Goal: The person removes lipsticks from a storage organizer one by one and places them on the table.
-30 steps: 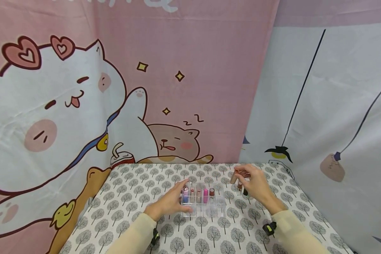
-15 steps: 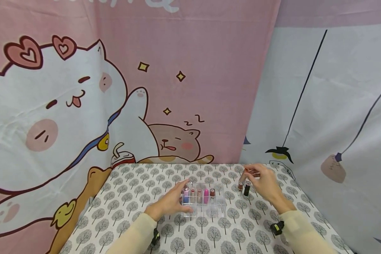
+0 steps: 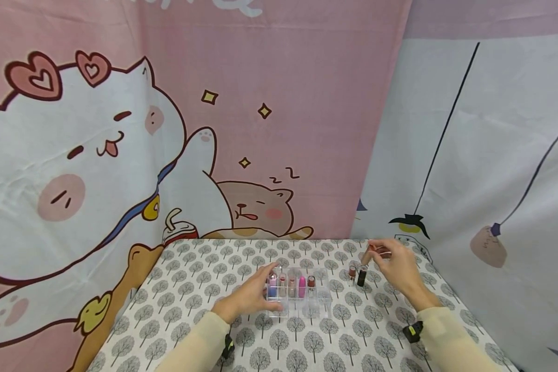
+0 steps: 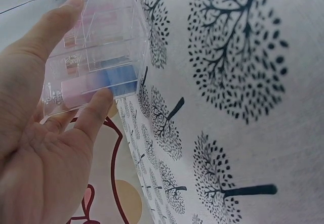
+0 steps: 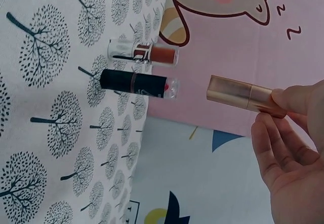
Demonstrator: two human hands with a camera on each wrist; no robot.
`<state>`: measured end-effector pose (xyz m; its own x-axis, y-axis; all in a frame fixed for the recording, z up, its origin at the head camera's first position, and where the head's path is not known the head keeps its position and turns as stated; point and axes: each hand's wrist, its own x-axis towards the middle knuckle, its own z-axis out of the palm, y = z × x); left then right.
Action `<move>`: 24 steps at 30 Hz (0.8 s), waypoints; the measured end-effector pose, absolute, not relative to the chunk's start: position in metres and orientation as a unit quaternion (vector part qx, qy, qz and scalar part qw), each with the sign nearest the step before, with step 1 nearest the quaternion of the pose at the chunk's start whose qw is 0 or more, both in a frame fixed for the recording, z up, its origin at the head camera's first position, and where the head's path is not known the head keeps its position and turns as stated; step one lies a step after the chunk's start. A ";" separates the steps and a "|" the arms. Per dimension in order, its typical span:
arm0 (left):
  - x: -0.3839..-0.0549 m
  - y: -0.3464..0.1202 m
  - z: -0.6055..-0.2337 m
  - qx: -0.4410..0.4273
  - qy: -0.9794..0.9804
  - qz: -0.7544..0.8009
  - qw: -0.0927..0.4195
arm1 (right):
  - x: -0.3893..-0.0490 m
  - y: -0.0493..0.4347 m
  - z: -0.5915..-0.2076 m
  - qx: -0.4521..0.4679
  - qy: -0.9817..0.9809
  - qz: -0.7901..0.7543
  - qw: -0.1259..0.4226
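My right hand (image 3: pixel 397 264) pinches a rose-gold lipstick (image 5: pixel 238 93) between thumb and fingertips, tilted and raised above the table at the right. Below and left of it, a black lipstick with a clear end (image 5: pixel 132 83) stands next to a brown lipstick with a clear base (image 5: pixel 165 55). A clear acrylic lipstick organizer (image 3: pixel 324 297) sits in the middle, with a row of several lipsticks in it. My left hand (image 3: pixel 247 294) grips its left end, thumb at the front and fingers behind. In the left wrist view, one fingertip lies beside the pink-and-blue lipstick (image 4: pixel 96 86).
A white cloth with grey trees (image 3: pixel 288 341) covers the table. Within the organizer stand a magenta lipstick (image 3: pixel 301 287) and a dark-red-topped one (image 3: pixel 311 282). A pink curtain with cartoon cats (image 3: pixel 307 129) hangs behind the table, and a pale curtain (image 3: pixel 446 155) hangs at the right.
My right hand has moved right with the rose-gold lipstick, past the two standing lipsticks, which are now in full view. The left hand and organizer have stayed put.
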<state>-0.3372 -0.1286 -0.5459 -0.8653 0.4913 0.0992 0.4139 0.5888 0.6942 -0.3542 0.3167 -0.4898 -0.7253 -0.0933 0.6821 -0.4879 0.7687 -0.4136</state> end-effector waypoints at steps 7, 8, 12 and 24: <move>-0.335 -0.128 -0.544 0.251 0.893 0.370 0.046 | -0.356 0.324 -0.493 0.165 -0.876 0.298 0.342; -0.335 -0.128 -0.544 0.250 0.892 0.372 0.047 | -0.356 0.325 -0.493 0.163 -0.876 0.297 0.343; -0.338 -0.131 -0.547 0.259 0.882 0.390 0.052 | -0.356 0.329 -0.494 0.159 -0.877 0.293 0.346; -0.335 -0.130 -0.545 0.254 0.880 0.396 0.060 | -0.358 0.341 -0.505 0.153 -0.880 0.301 0.333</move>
<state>-0.3354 -0.1298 -0.5455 -0.8641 0.4943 0.0952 0.3991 0.5575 0.7280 -0.3582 0.3408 -0.5054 -0.7317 -0.0683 0.6783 -0.4693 0.7721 -0.4285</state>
